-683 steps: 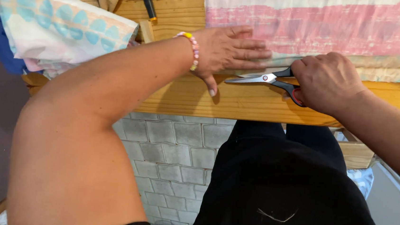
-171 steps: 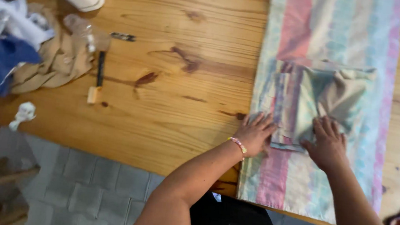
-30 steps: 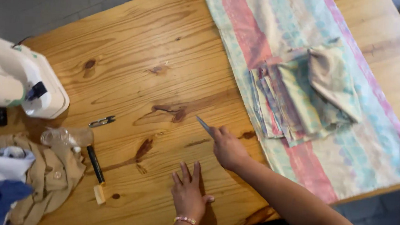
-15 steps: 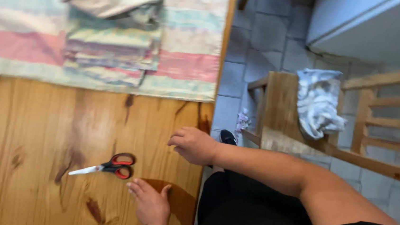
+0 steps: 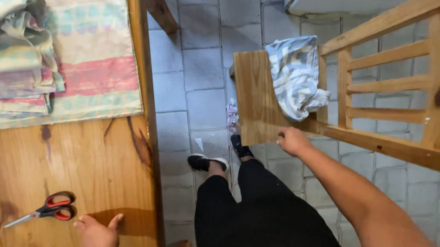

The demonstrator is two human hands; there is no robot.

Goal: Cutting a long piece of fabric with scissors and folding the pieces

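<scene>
My left hand [image 5: 97,234] lies flat on the wooden table [image 5: 69,179] at the bottom edge of the view, fingers apart and holding nothing. Red-handled scissors [image 5: 45,210] lie just to its left. My right hand [image 5: 292,140] reaches out to the right, off the table, with its fingers curled on the front edge of a wooden chair's seat [image 5: 251,97]. A crumpled pale patterned cloth [image 5: 297,74] lies on that seat against the backrest.
A striped pastel fabric [image 5: 93,71] is spread over the far part of the table, with a stack of folded pieces [image 5: 10,65] on it. Grey floor tiles [image 5: 197,85] separate table and chair. My legs and black shoes [image 5: 206,162] stand there.
My right hand has left the table edge and gone right to the chair seat. The view has swung right. My left hand and the scissors stay on the table.
</scene>
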